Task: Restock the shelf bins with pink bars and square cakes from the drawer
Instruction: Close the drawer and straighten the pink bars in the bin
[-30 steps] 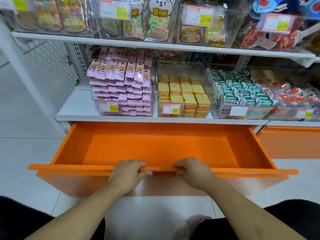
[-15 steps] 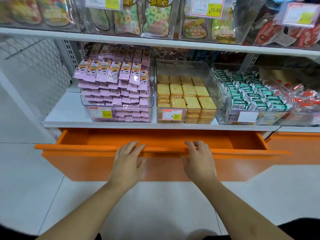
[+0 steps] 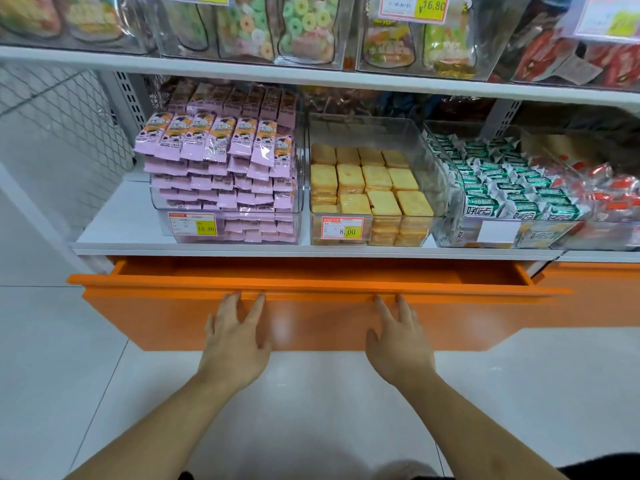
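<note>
Orange drawer (image 3: 311,320) under the shelf sits only a crack open, left hand (image 3: 235,344) and right hand (image 3: 398,344) flat against its front with fingers straight, holding nothing, so I'd push evenly on both sides to avoid jamming.

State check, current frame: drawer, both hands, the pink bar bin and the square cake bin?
orange drawer: open only a narrow gap, nearly shut
left hand: open, straight fingers on the drawer front
right hand: open, straight fingers on the drawer front
pink bar bin: heaped above its rim
square cake bin: stocked, room left at the back
</note>
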The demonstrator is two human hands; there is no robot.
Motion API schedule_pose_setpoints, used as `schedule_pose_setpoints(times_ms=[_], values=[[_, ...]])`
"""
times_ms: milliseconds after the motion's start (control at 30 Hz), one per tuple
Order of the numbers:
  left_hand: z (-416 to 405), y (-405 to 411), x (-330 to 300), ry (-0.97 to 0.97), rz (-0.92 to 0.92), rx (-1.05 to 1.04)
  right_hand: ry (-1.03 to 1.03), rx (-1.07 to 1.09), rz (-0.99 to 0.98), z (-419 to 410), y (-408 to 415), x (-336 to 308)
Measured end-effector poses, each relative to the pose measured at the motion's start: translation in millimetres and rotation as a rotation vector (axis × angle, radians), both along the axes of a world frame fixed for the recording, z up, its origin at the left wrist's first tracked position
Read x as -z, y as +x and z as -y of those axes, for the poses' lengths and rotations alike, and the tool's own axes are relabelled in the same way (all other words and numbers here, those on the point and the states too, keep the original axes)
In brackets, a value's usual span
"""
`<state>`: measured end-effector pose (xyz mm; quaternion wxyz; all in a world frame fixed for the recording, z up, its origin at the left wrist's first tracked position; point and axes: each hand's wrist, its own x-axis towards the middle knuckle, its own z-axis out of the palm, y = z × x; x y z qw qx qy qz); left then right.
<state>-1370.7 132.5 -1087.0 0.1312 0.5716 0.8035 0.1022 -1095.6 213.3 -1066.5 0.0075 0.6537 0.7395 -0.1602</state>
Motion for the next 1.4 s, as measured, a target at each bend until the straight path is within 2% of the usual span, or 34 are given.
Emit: schedule_pose_setpoints(times_ms=[533,1000,1200,1300,1400], values=[[-49.4,-11.0,-1.3,-0.074,-0.038,0.019,0.038,-0.031,0.039,-55.9,-9.8,10.4],[-64.4,-16.6,-1.0,-0.12,-0.037,0.028,0.028,-0.044,0.073,-70.1,-13.9,13.2],[-74.8,-23.4,-39.4,-0.238,0.11,0.018,-0.127,-0.095,0.064,-76.6,-10.6,-28.3],[-79.9,-5.5,-78.6,-0.223,0.109,0.137,-0.195,-0.208,-0.036,-75.8,-13.2,-75.7],[-83.4,24.5,-121.3,-0.119,0.126,0.274,-0.216,-0.297,-0.103,-71.0,-9.0,-131.8]])
